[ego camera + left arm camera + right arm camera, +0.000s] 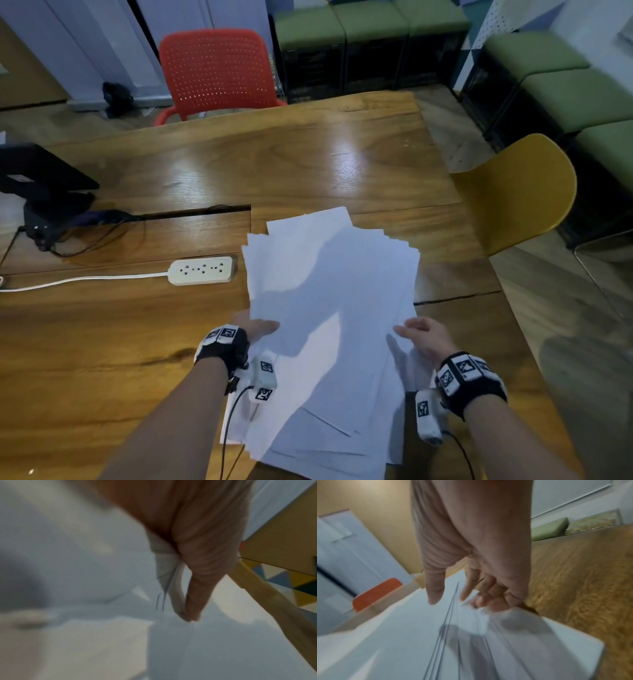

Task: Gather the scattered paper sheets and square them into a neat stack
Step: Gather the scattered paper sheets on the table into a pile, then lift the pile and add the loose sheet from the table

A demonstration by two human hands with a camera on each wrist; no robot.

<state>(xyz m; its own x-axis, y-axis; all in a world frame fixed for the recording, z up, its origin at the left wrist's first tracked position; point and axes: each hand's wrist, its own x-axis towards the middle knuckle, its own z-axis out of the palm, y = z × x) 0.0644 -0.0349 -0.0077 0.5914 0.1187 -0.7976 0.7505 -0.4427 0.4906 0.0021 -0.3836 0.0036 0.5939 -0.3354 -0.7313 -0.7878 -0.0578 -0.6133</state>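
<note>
A loose, fanned bundle of white paper sheets (329, 287) is held between my two hands over the wooden table (102, 342). My left hand (263, 329) grips the bundle's left edge. In the left wrist view my left hand (187, 601) pinches sheet edges (164, 566) between thumb and fingers. My right hand (407, 334) holds the right edge, and in the right wrist view my right hand (467, 595) has the thumb on top of the sheets (412, 635) and fingers curled at their edge. More sheets (322, 445) lie unevenly beneath, near the table's front edge.
A white power strip (202, 270) with its cord lies left of the papers. A black device (44, 185) with cables sits at the far left by a slot in the table (198, 210). A red chair (219, 68) stands behind the table, a yellow chair (524, 192) at its right.
</note>
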